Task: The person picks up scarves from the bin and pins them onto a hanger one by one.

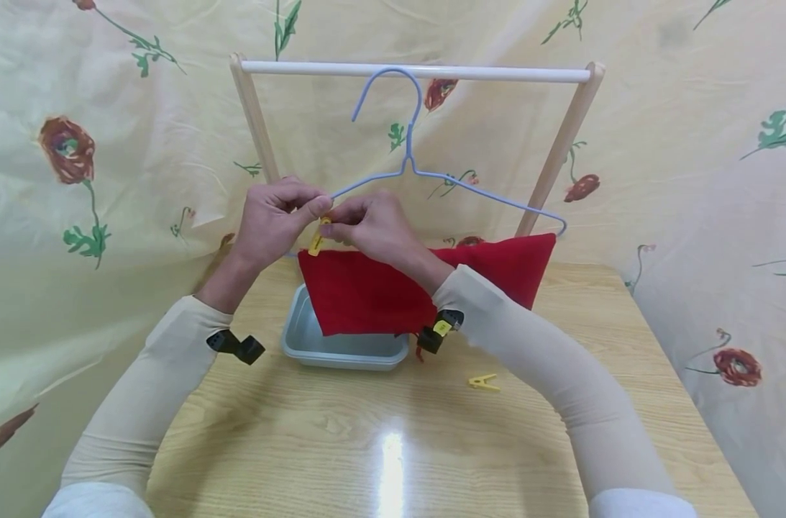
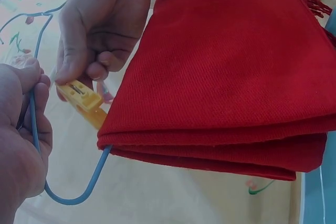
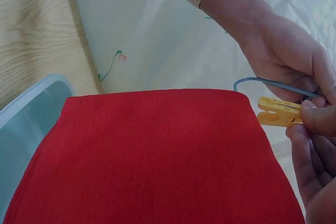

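A blue wire hanger [image 1: 483, 191] is held up in front of the rack, and a folded red cloth [image 1: 373, 288] hangs over its lower bar. With thumb and fingers my left hand [image 1: 277, 212] grips the hanger's left sloping arm. My right hand [image 1: 381, 224] pinches a yellow clothespin [image 2: 84, 98] by its handle end. In the right wrist view the clothespin's tip points at the cloth's upper corner, right by its edge. The hanger's rounded end [image 2: 79, 198] sticks out past the cloth in the left wrist view.
A rack with a white rod [image 1: 496, 73] and wooden posts stands behind. Below the cloth, a light blue tub [image 1: 347, 360] sits on the wooden table [image 1: 315, 446]. Another yellow clothespin [image 1: 483, 383] lies to its right. Flowered fabric [image 1: 127, 144] covers the back and sides.
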Demonstrator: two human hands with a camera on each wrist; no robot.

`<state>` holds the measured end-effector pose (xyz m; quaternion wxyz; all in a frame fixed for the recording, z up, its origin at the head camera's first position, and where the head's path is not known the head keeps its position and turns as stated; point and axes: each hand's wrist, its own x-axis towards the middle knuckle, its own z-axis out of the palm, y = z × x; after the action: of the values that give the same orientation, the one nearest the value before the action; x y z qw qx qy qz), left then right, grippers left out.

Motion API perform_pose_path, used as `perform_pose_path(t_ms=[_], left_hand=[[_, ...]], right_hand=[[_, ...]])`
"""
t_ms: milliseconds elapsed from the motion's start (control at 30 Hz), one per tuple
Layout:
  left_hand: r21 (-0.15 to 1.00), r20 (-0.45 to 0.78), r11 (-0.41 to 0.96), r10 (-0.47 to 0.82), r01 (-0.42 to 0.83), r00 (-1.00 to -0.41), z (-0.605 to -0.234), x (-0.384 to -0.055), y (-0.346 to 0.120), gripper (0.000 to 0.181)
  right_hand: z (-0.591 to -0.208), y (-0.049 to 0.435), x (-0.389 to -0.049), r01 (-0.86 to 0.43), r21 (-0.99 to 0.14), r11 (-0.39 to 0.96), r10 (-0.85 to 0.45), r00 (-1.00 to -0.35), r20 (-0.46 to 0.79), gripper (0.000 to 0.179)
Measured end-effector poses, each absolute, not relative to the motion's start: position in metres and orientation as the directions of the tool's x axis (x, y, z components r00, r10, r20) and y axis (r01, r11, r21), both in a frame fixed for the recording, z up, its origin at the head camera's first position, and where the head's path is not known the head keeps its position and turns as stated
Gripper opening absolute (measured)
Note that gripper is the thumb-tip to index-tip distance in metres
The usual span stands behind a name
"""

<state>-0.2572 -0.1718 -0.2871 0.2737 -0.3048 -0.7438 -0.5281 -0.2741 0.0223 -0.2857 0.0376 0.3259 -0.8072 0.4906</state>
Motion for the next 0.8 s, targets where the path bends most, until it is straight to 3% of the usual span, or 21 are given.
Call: perform_pose_path(t_ms=[367, 800], left_hand=[[0.629, 0.725, 0.247, 0.157, 0.737, -0.671, -0.288, -0.256, -0.172, 0.011], [0.622, 0.742, 0.196, 0.162, 0.758, -0.65, -0.291, -0.259, -0.17, 0.01]], right_hand=[[-0.288, 0.009, -0.28, -0.594, -0.765, 0.249, -0.497, -0.756, 0.425, 0.02], [-0.287, 0.002, -0.284, -0.539, -0.803, 0.252, -0.547, -0.764, 0.341, 0.017]])
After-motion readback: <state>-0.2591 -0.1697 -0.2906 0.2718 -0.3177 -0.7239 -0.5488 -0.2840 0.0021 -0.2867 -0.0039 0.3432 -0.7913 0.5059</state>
